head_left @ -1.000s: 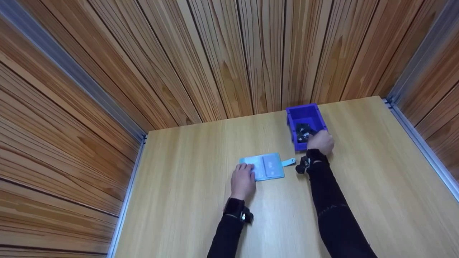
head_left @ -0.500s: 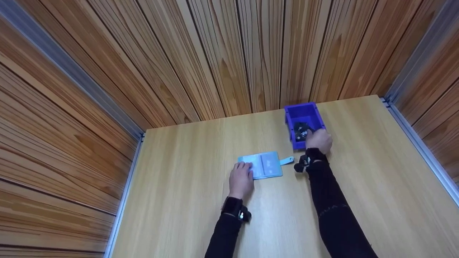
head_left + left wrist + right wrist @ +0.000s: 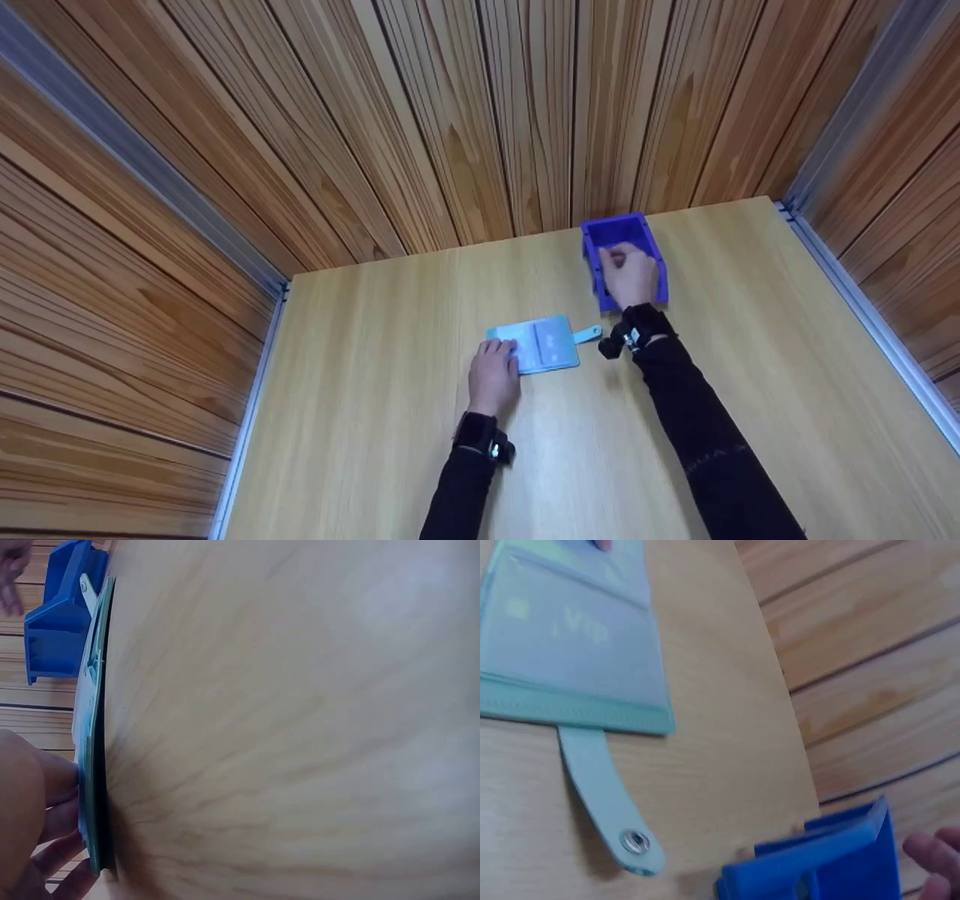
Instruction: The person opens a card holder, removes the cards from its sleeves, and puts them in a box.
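A light blue card holder (image 3: 553, 343) lies unfolded on the table, its clear sleeves facing up and its snap strap (image 3: 615, 802) pointing right. My left hand (image 3: 493, 376) rests on the holder's left part; in the left wrist view its fingers (image 3: 60, 829) lie against the upper face and around the end. My right hand (image 3: 630, 276) is above a purple bin (image 3: 651, 227), which looks blue in the wrist views. Its thumb and fingers are loosely bent, and nothing shows between them. The hand hides most of the bin's inside.
The wooden table (image 3: 360, 420) meets a plank wall (image 3: 450, 135) right behind the bin. Metal rails (image 3: 251, 405) run along the sides. Both wrists wear small black cameras, and the one on the right wrist (image 3: 626, 336) hangs near the strap's end.
My right hand has moved from the bin's near right corner leftward and up over its middle, covering the dark pieces seen inside earlier. The left hand stays on the holder; the head view shifted slightly.
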`<state>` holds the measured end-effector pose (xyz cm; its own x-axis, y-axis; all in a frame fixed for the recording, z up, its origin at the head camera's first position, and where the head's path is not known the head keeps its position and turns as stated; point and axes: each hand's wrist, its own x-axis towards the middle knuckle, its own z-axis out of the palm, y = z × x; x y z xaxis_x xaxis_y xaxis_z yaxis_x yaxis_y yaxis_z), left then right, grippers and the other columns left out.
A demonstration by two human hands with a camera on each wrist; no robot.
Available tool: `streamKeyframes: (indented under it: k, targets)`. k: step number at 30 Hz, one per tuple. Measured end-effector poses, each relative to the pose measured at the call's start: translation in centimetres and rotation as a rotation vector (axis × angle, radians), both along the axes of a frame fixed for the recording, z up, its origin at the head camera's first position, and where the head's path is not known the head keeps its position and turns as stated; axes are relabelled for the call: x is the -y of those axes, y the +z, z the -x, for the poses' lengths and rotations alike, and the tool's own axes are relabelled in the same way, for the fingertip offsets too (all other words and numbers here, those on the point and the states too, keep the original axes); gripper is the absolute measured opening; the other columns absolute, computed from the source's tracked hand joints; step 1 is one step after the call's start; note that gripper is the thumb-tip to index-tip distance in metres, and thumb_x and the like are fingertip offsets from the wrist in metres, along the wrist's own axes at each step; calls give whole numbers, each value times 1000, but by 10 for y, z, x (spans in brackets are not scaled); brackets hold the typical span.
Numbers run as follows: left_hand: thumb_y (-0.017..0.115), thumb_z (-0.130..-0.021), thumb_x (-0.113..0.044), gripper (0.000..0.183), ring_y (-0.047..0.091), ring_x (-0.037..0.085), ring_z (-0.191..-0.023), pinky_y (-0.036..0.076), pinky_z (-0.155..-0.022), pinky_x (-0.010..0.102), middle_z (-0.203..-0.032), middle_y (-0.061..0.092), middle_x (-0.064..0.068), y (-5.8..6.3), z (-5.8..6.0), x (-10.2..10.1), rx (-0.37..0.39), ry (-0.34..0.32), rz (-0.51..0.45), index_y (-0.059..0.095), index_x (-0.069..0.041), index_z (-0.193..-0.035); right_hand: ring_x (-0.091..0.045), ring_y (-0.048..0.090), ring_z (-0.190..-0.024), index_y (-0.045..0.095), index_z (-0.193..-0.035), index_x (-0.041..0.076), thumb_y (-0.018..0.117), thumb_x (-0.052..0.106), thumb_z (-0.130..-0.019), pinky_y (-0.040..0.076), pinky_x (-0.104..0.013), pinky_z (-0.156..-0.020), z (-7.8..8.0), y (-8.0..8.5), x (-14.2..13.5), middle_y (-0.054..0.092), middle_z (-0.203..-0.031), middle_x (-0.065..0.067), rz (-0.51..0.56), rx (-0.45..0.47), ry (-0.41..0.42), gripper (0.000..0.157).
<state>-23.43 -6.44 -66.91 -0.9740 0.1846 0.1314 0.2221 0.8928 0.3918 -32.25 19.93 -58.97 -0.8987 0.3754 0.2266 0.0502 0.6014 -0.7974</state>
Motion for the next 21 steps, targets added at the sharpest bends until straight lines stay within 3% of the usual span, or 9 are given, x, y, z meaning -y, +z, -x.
streamKeyframes:
  k: [4,10,14,18,21]
  targets:
    - [60,-105,-23,31,58,25,-124,50,-104,40,-124,67,6,-1,0,-1,4,6,4,69,-12,-133,-28,69,-87,77,-117,7,69,25,-100,54,-41,-74,-13,-1,18,77,-102,-12,-22,68,284,26]
    - [59,-105,-23,32,58,26,-125,50,-104,41,-124,67,7,-4,0,-1,6,3,-1,69,-11,-133,-15,62,-77,73,-129,10,78,29,-93,47,-28,-68,-28,-29,34,74,-90,-3,-200,209,603,41]
    - [60,-105,-22,32,57,25,-126,49,-105,41,-125,67,6,-6,1,-1,5,11,-5,69,-12,-134,-12,53,-75,66,-140,14,83,41,-87,44,-29,-67,-34,-45,36,64,-85,1,-348,263,704,62]
    - [60,-104,-22,32,57,26,-126,49,-106,41,-125,67,7,-7,1,-1,-7,7,-8,69,-12,-133,-15,47,-77,59,-148,19,84,54,-81,41,-32,-70,-39,-53,33,61,-89,0,-443,307,725,80]
    - [60,-104,-22,32,57,26,-126,49,-105,41,-125,67,7,-7,1,-1,-1,8,-2,69,-13,-134,-15,44,-78,55,-150,23,83,59,-79,38,-30,-70,-41,-57,31,62,-94,-2,-471,339,731,85]
